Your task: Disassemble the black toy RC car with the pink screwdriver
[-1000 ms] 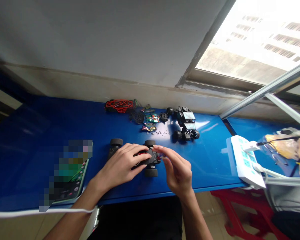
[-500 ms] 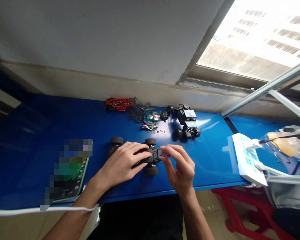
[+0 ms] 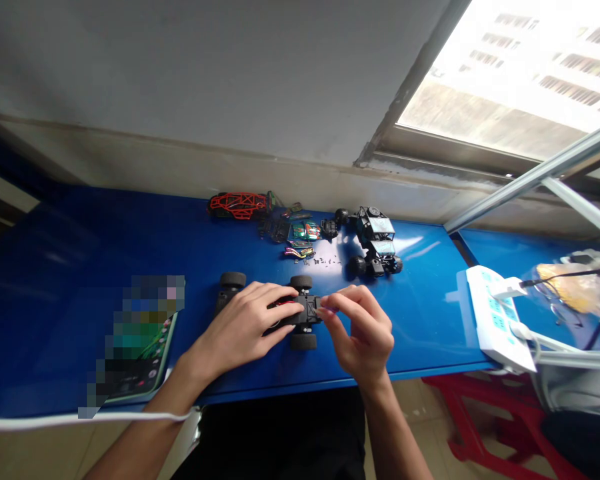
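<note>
A black toy car chassis (image 3: 311,309) with fat tyres lies on the blue table in front of me. My left hand (image 3: 247,321) rests over its middle, fingers curled round it and holding it down; red wire shows between them. At the chassis's right end, my right hand (image 3: 364,333) is closed in a pinch. A small purplish thing shows at its fingertips, too small and covered to name. Behind the chassis are tiny loose screws (image 3: 321,261), a green toy car body (image 3: 306,231) and several dark and coloured car parts.
A toy buggy with a red cage (image 3: 239,205) stands by the wall, and a black-and-pale-blue toy truck (image 3: 377,240) at the back right. A tablet (image 3: 139,373), partly blurred out, lies left. Rightward are a white power strip (image 3: 495,320), a metal frame and a red stool (image 3: 485,420).
The pinching fingertips of my right hand have shifted slightly left, closer over the chassis's end. My left hand and the chassis stay in place.
</note>
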The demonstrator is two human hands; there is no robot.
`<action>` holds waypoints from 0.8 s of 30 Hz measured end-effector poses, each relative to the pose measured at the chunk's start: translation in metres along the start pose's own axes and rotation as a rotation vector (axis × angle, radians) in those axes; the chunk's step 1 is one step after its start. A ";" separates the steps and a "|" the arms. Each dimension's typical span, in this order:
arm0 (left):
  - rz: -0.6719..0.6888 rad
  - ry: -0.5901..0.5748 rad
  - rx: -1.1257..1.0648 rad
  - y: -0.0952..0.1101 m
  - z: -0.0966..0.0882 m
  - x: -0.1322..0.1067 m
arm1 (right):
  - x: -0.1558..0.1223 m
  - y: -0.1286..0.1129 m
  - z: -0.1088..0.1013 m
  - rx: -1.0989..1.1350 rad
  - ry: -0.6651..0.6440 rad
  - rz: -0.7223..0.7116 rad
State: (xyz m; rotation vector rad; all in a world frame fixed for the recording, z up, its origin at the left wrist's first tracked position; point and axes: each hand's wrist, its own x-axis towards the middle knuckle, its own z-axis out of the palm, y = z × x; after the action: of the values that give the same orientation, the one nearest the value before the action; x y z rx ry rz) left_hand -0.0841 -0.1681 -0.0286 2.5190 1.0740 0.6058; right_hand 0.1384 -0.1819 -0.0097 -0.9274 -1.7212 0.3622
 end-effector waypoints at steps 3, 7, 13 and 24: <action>0.005 0.010 0.000 0.000 0.000 0.000 | 0.001 0.000 0.000 -0.057 0.031 0.002; -0.005 0.007 -0.012 0.000 0.000 0.000 | 0.000 0.000 -0.004 -0.026 -0.104 -0.002; -0.003 0.009 -0.014 0.000 0.000 0.000 | -0.005 -0.003 -0.008 0.095 -0.128 0.028; -0.010 -0.006 -0.007 -0.001 0.001 -0.001 | -0.002 0.001 -0.003 -0.010 -0.027 0.025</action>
State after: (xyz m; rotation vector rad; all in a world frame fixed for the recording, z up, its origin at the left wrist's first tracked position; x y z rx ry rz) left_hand -0.0847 -0.1688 -0.0303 2.5061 1.0798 0.5981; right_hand 0.1415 -0.1836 -0.0103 -0.9564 -1.7391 0.3844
